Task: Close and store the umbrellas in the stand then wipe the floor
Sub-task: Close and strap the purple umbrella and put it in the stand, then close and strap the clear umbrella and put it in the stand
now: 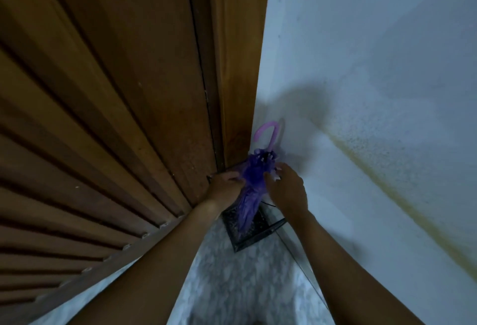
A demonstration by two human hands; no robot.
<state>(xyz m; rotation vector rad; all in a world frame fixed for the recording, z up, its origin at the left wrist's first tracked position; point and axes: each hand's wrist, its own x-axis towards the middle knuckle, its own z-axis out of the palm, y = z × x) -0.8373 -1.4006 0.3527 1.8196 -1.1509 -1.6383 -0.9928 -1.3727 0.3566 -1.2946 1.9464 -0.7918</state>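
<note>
Purple umbrella (249, 190) closed, standing in black stand (254, 229) between 2 hands. Left hand (224, 186) grips its folds; right hand (286, 190) spread, fingers touching canopy. Wooden door (103, 118) left, white wall (374, 92) right, speckled floor (232, 286) below.

Door (103, 123): brown wood, ribbed slats, matt, visible grain. Door frame (240, 66): smooth varnished wood, slight sheen. Wall (374, 66): pale plaster, finely speckled rough finish, matt. Umbrella (249, 190): purple crinkled cloth canopy; pink glossy plastic hook handle (268, 132). Umbrella stand (254, 231): thin black metal frame. Floor (240, 281): mottled grey-white stone-like surface.
</note>
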